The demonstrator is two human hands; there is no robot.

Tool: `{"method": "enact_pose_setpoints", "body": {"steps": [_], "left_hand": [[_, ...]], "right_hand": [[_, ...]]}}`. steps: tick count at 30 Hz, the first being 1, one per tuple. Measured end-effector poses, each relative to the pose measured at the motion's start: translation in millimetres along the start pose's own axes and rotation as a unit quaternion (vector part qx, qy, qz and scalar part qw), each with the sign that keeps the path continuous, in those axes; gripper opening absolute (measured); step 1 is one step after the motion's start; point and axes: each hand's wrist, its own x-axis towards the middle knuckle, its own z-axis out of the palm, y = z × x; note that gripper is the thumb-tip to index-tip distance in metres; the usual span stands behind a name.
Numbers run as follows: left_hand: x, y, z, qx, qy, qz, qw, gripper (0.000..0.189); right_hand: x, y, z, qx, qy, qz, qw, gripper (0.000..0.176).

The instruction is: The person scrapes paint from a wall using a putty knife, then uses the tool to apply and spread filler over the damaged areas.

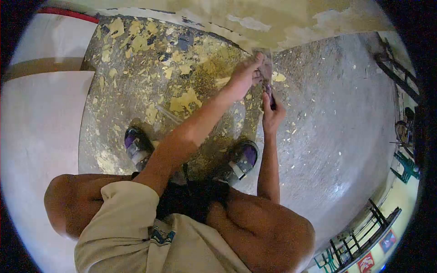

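Ahead of my knees, at the foot of the wall (291,22), I hold a scraper (266,70) with a wide flat blade and a dark handle. My right hand (273,116) is wrapped round the handle. Higher up, my left hand (245,76) grips the blade part, its thumb along the face. The blade's far edge meets the wall's bottom corner; whether it touches the wall or the floor is hard to tell. Yellow paint flakes (186,100) lie thickly on the floor to the left of the scraper.
My two shoes, left (139,148) and right (243,159), stand on the grey floor (323,113) among flakes. Pale boards (45,113) lie at the left. Dark metal frames (364,236) and a green chair (405,167) stand along the right side.
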Motion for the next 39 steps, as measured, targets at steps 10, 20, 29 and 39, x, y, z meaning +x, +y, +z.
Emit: {"method": "enact_pose_setpoints", "body": {"steps": [10,20,29,39], "left_hand": [[-5,15,48,0.043,-0.077,-0.021,0.996,0.042],[-14,14,77,-0.129,-0.115,-0.047,0.984,0.034],[-27,12,104,-0.202,-0.077,-0.076,0.973,0.026],[-23,17,82,-0.092,-0.079,-0.07,0.99,0.031]], "right_hand": [[9,-74,-45,-0.011,0.051,0.04,0.998,0.033],[12,-160,-81,-0.261,0.05,-0.093,0.96,0.03],[11,-172,-93,-0.261,0.085,-0.038,0.961,0.028],[8,-171,-82,-0.174,0.045,0.039,0.983,0.026]]}}
